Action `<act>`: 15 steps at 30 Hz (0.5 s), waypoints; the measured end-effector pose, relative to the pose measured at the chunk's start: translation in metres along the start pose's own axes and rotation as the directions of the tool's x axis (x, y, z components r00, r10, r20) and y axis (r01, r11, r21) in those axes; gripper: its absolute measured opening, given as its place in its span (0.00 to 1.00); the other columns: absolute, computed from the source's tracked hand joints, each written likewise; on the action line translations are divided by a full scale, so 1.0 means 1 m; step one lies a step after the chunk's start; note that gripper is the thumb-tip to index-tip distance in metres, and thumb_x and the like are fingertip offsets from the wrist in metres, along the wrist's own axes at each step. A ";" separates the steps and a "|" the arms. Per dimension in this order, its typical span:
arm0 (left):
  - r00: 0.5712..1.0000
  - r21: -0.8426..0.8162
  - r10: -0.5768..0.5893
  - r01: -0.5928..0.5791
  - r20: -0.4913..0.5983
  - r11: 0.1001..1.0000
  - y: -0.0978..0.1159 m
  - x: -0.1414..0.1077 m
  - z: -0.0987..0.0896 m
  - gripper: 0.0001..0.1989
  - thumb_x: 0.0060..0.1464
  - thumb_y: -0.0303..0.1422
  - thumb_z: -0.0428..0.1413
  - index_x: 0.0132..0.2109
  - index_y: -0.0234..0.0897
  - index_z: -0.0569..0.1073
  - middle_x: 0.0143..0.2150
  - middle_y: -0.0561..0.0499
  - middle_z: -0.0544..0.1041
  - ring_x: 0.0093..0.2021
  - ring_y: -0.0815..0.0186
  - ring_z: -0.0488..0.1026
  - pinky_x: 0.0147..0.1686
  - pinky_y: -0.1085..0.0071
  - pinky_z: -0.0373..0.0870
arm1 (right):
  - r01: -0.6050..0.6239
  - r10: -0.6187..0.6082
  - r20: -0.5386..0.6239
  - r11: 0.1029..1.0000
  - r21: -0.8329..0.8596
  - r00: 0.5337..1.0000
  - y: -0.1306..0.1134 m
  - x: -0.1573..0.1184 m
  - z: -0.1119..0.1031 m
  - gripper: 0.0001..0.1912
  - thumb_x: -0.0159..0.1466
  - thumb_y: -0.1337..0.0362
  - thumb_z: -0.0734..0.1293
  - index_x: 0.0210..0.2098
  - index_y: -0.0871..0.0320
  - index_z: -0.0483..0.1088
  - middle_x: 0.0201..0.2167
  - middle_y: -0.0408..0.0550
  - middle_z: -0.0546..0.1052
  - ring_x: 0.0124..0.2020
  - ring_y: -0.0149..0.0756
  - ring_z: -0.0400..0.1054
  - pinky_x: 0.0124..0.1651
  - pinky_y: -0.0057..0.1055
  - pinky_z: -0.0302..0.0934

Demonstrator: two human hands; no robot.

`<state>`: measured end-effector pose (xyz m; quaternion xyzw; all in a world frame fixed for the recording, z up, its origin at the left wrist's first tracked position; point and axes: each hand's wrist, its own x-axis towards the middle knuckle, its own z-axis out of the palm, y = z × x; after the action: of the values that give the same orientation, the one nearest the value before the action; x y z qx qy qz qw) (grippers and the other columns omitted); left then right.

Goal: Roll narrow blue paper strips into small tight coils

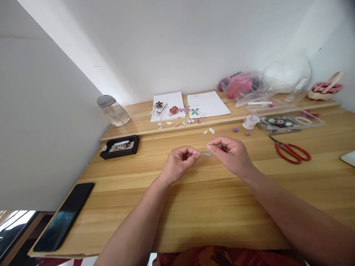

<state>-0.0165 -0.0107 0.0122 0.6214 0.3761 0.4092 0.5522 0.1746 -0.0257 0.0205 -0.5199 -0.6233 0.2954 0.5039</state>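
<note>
Over the middle of the wooden table (133, 207), my left hand (181, 162) pinches the thin stem end of a small blue leaf-shaped piece (208, 154). The piece points right, toward my right hand (231, 153). Thumb and forefinger of my right hand are pressed together just above the blue piece; what they hold, if anything, is too small to make out. Two small white petal shapes (212, 130) lie beyond my hands.
Red-handled scissors (292, 152) and an open clear case (291, 123) are at the right. A black tray of beads (119, 146), a phone (65, 218) and a bottle (113, 111) stand left. Paper sheets (208, 107) with wire flowers (174, 110) lie on the back ledge.
</note>
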 end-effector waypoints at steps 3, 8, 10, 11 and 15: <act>0.999 -0.009 -0.011 0.011 0.031 1.000 0.000 0.000 0.000 0.11 0.52 0.39 0.61 0.34 0.33 0.74 0.28 0.53 0.71 0.26 0.74 0.62 0.28 0.76 0.59 | -0.026 0.025 0.033 0.999 0.047 0.999 0.003 0.003 0.000 0.11 0.58 0.55 0.70 0.31 0.57 0.75 0.27 0.46 0.77 0.27 0.32 0.65 0.30 0.30 0.59; 0.997 -0.020 -0.056 0.057 0.058 0.998 0.002 -0.001 0.001 0.12 0.50 0.39 0.62 0.34 0.33 0.75 0.27 0.53 0.71 0.25 0.74 0.61 0.28 0.75 0.59 | -0.063 0.056 0.067 0.993 0.098 0.996 0.006 0.005 -0.001 0.12 0.57 0.54 0.71 0.32 0.57 0.77 0.29 0.47 0.78 0.30 0.35 0.67 0.32 0.31 0.60; 0.996 -0.013 -0.067 0.068 0.060 0.998 0.003 -0.001 0.002 0.13 0.50 0.40 0.62 0.34 0.32 0.75 0.27 0.54 0.70 0.25 0.74 0.61 0.27 0.75 0.58 | -0.055 0.047 0.075 0.993 0.104 0.996 0.007 0.005 -0.001 0.11 0.57 0.55 0.71 0.31 0.56 0.77 0.28 0.46 0.77 0.30 0.34 0.67 0.32 0.30 0.60; 0.996 -0.011 -0.071 0.072 0.062 0.997 0.003 -0.001 0.003 0.13 0.50 0.40 0.62 0.33 0.32 0.75 0.26 0.54 0.70 0.25 0.74 0.61 0.27 0.75 0.58 | -0.049 0.041 0.080 0.993 0.104 0.996 0.007 0.005 -0.001 0.11 0.57 0.55 0.71 0.31 0.56 0.77 0.28 0.45 0.77 0.29 0.33 0.67 0.31 0.30 0.59; 0.994 0.000 -0.079 0.079 0.074 0.997 0.003 -0.002 0.003 0.12 0.51 0.39 0.61 0.34 0.32 0.74 0.27 0.54 0.70 0.25 0.75 0.60 0.27 0.75 0.57 | -0.038 0.028 0.096 0.994 0.098 0.995 0.006 0.004 -0.001 0.11 0.58 0.55 0.71 0.31 0.57 0.77 0.27 0.44 0.76 0.27 0.31 0.64 0.30 0.29 0.57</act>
<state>-0.0146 -0.0139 0.0153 0.6200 0.3793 0.3642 0.5823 0.1779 -0.0200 0.0164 -0.4897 -0.6221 0.3589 0.4943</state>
